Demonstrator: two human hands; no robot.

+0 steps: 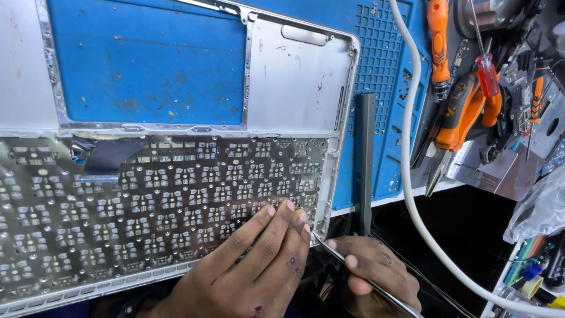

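Observation:
A silver laptop top case [294, 76] lies upside down on a blue work mat [147, 65], its metal keyboard backplate [147, 206] facing up with rows of small rivets. My left hand [259, 265] rests flat on the backplate's near right corner, fingers together. My right hand [371, 274] sits just off the case's right edge and grips a thin metal strip [353, 268] that runs diagonally from the case corner toward the lower right.
A dark grey bar [365, 159] stands along the case's right side. A white cable [412, 176] curves across the mat. Orange-handled pliers [459, 118] and screwdrivers [438, 41] lie at the upper right. A plastic bag [538, 206] sits at the right edge.

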